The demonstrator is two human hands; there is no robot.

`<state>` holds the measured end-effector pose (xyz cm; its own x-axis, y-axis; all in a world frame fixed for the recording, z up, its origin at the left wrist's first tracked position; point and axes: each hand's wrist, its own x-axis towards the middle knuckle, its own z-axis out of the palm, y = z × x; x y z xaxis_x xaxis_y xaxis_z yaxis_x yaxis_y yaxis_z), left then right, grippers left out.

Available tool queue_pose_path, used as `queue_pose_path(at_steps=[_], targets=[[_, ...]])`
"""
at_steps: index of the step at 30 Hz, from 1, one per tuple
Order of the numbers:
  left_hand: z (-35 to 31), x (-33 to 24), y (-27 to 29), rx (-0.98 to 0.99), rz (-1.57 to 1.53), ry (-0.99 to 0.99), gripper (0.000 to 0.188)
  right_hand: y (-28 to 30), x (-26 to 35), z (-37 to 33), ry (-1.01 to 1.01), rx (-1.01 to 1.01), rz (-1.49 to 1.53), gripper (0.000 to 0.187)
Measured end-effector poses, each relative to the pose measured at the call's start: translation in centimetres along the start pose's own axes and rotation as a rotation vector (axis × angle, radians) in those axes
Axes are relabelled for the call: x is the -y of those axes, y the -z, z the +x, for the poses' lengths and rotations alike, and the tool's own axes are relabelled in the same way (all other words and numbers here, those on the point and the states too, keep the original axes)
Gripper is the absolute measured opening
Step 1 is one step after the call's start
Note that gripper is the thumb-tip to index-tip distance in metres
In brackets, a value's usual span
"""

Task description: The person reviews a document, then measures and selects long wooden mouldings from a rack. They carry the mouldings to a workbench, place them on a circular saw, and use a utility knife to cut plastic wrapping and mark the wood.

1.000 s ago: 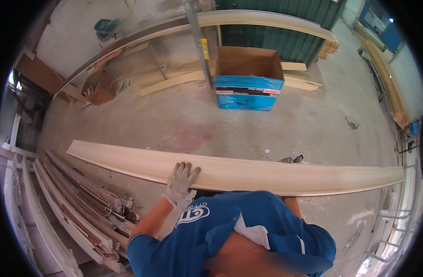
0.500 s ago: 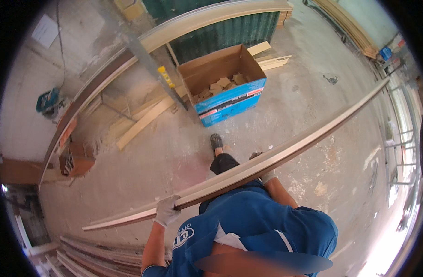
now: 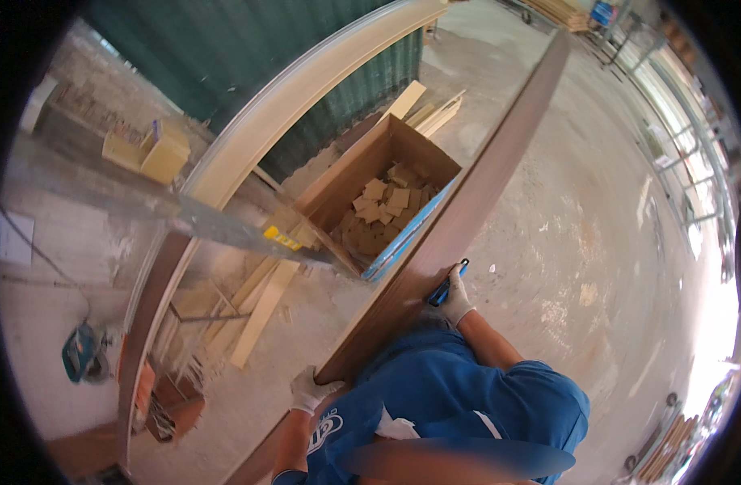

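A long brown moulding board (image 3: 447, 242) runs diagonally in front of my body, from the lower left up to the far right. My left hand (image 3: 312, 391), in a pale work glove, is closed round its edge near my waist. My right hand (image 3: 455, 297), also gloved, is closed on a slim blue-and-black utility knife (image 3: 449, 284) against the board's brown face. Just beyond the board stands an open blue cardboard box (image 3: 326, 190), holding several small cream offcuts (image 3: 384, 202); the board covers part of its near side.
A cream moulding (image 3: 306, 89) arches past a green corrugated panel (image 3: 176, 48). A grey metal bar (image 3: 225, 222) with a yellow label crosses before the box. Loose cream strips (image 3: 261, 315) lie on the floor at left, near a teal power tool (image 3: 79, 353). Metal racks (image 3: 690, 174) line the right.
The board has swung steeper, its far end moving up and left, and its brown face now shows. The knife in my right hand has come into plain view. My left hand still grips the board.
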<state>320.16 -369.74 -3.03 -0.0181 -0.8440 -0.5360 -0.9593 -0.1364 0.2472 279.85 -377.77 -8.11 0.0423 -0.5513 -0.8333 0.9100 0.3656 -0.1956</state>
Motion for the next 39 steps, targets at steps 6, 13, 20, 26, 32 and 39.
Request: queue_pose_path(at_steps=[6,13,20,26,32,39], targets=[[6.9,9.2,3.9,0.153,-0.149,-0.012,0.073,-5.1,-7.6,7.9,0.118,0.015,0.032,0.068],[14.2,17.3,7.4,0.237,-0.136,0.009,0.075,-11.1,-14.6,15.0,0.161,-0.06,-0.096,0.059],[18.9,21.8,7.8,0.275,-0.198,-0.02,0.072,-13.1,-18.4,20.8,0.235,-0.187,-0.15,0.059],[23.6,22.9,6.0,0.272,-0.302,-0.081,0.075,-14.8,-17.2,23.3,0.348,-0.361,-0.308,0.049],[27.4,22.0,5.7,0.246,-0.321,-0.124,0.077,-16.5,-15.4,24.6,0.34,-0.443,-0.29,0.047],[31.4,19.3,6.8,0.284,-0.314,-0.126,0.079,-16.3,-12.0,29.5,0.407,-0.515,-0.473,0.055]])
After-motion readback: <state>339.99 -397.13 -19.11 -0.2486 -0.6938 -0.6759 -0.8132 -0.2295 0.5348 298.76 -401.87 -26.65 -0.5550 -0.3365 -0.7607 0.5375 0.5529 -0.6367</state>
